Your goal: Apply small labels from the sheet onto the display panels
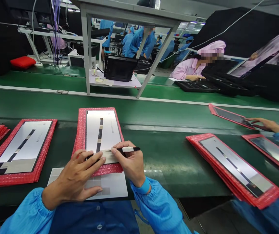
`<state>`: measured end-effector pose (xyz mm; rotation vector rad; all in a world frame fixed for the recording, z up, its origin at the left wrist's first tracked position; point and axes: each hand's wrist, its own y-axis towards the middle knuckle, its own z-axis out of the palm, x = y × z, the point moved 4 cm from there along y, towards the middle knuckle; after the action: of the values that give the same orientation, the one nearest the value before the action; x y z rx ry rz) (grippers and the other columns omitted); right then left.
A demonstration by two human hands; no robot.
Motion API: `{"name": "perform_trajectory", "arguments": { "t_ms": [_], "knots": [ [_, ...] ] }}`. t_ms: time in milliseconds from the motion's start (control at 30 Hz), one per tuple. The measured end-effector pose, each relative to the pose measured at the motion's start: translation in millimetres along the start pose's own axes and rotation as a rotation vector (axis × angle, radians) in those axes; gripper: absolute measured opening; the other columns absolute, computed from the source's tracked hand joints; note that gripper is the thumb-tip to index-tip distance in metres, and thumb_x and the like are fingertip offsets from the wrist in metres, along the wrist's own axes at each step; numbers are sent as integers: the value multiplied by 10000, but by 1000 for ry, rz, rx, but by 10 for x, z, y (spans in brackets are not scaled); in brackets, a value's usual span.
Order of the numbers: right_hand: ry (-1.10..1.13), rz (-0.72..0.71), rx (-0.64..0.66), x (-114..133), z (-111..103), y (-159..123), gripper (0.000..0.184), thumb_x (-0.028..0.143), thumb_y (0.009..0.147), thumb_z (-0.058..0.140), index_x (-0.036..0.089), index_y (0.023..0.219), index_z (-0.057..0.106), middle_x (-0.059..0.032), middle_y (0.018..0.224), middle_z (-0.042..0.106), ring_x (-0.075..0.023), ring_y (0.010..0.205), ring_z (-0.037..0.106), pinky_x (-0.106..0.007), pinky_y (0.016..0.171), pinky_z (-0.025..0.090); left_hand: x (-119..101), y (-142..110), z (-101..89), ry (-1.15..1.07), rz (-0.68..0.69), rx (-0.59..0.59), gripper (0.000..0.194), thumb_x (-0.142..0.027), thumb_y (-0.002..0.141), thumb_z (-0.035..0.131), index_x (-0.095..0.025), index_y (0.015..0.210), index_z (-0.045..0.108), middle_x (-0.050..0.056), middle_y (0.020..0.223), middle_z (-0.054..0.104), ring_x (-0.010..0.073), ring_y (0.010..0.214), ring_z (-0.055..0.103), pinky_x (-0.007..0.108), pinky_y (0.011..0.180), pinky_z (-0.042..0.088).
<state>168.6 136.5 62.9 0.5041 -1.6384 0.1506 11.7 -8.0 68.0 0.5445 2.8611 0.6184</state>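
**Slim pen (129, 149) pinched over a beige strip (108, 156) on a red-wrapped panel (100, 135)**

Spread the left hand (78, 175) wide, with its fingers (93, 159) laid across the lower end of the panel and the left part of the beige strip, and the thumb stretched out over a white sheet (110, 185). Pinched the black-and-white slim pen between thumb and fingertips of the right hand (129, 162), tip at the strip's upper edge; contact too small to tell. Had the silver-white panel, marked with a dark central stripe, set on red bubble wrap (111, 169) atop a dark green conveyor belt (158, 169), directly between and under both hands. Wore blue sleeves (27, 214) on both arms.

Saw a second wrapped panel (19, 148) just left of the hands and a stack of wrapped panels (234, 165) well to the right. Caught a co-worker's hand (263, 123) at the right edge, beside a tilted panel (229, 117). Across the belt, saw a person in a pink cap and smock (190, 68) at black trays (195, 86), with a grey-legged counter (115, 83) carrying a black monitor (120, 67).
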Motion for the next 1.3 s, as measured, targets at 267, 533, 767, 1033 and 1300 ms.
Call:
{"name": "perform_trajectory", "arguments": {
  "t_ms": [267, 533, 767, 1033, 1300],
  "knots": [
    [14, -11, -28, -23, -14, -2, 149, 342, 827, 804, 215, 814, 727, -50, 806, 761, -217, 720, 701, -314, 643, 542, 63, -106, 34, -39, 22, 12, 814, -477, 942, 674, -138, 1618, 373, 109, 1600, 521, 340, 1390, 496, 520, 1238, 277],
    [59, -33, -31, -27, -6, -15, 140, 328, 813, 811, 225, 805, 717, -41, 813, 759, -214, 732, 705, -317, 665, 546, 67, -214, 79, -48, -31, -38, 924, -412, 954, 666, -75, 1672, 193, 187, 1583, 515, 333, 1495, 446, 501, 1285, 284],
    [77, -7, -26, -53, 3, -16, 150, 348, 817, 804, 226, 810, 718, -34, 758, 751, -217, 702, 703, -314, 626, 547, -43, -101, 68, 61, -17, 87, 884, -544, 894, 691, -265, 1656, 340, 62, 1658, 450, 375, 1430, 464, 589, 1298, 88],
    [103, -42, -46, -73, 23, -13, 142, 338, 826, 802, 230, 814, 712, -34, 787, 752, -220, 736, 709, -325, 678, 561, 21, -209, 28, -61, 0, 169, 949, -394, 866, 696, -221, 1682, 243, 63, 1658, 448, 399, 1542, 333, 648, 1297, 142],
    [85, -57, -46, -67, 1, -9, 145, 343, 820, 803, 227, 810, 716, -41, 812, 756, -222, 756, 714, -324, 684, 560, 130, -259, -55, -230, 21, 9, 902, -242, 856, 633, -126, 1657, 235, 202, 1566, 525, 373, 1522, 429, 630, 1258, 342]
  ]
}}
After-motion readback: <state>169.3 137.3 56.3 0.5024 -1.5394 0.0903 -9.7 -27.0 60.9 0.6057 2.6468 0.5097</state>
